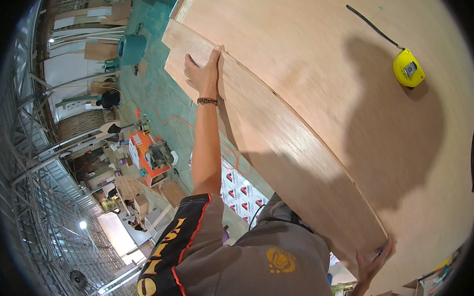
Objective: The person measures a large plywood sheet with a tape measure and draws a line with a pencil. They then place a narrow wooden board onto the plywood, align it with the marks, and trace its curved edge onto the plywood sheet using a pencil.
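Note:
A long plywood strip (pixel 280 134) lies along the near edge of a large plywood sheet (pixel 315 56). My left hand (pixel 202 76) grips the strip close to its far-left end, fingertips over the far edge and thumb spread to the side. At the near-right end my right hand (pixel 370 262) holds the strip, its fingers at the far edge. A small blue bit (pixel 379 251) shows by those fingers, too small to identify. Further over on the sheet sits a yellow tape measure (pixel 408 70), with a dark, thin strap (pixel 372 24) stretching from it.
Left of the sheet, a green floor (pixel 163 86) carries orange cable (pixel 169 121) and an orange box (pixel 144 157) beside a dark machine (pixel 160 155). A teal tub (pixel 132 49) and leaning boards (pixel 88 30) stand beyond. A person (pixel 109 98) is in the background. Printed white sheeting (pixel 240 196) lies below.

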Motion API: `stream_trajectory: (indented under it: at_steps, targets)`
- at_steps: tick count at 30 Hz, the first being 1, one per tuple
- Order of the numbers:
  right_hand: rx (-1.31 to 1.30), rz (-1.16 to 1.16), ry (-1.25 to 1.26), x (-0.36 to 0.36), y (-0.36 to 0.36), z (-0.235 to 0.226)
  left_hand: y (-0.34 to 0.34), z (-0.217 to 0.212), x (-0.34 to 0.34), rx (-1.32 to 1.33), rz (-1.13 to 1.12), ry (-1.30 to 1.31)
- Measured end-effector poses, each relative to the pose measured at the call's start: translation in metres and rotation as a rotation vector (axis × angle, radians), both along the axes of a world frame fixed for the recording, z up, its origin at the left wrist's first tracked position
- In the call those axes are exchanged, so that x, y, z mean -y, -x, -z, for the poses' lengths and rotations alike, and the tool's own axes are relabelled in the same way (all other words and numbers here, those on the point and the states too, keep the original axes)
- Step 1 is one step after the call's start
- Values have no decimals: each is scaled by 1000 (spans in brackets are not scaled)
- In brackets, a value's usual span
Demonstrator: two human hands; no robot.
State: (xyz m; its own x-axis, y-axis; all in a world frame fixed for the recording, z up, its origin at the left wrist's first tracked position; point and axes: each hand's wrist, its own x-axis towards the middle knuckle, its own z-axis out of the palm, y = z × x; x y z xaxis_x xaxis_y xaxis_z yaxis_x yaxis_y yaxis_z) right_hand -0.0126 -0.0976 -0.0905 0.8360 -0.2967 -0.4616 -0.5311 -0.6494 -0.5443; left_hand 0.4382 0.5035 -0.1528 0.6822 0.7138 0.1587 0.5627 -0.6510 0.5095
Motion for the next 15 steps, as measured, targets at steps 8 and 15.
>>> stream_trajectory:
  at_steps: [8, 15]
  targets:
    - [51, -54, 8, 5, -13, 4, 1, 25, -37, 64, 156, -28]
    - [-10, -19, 26, 1, -22, -6, -7, 14, -22, 17, 69, 11]
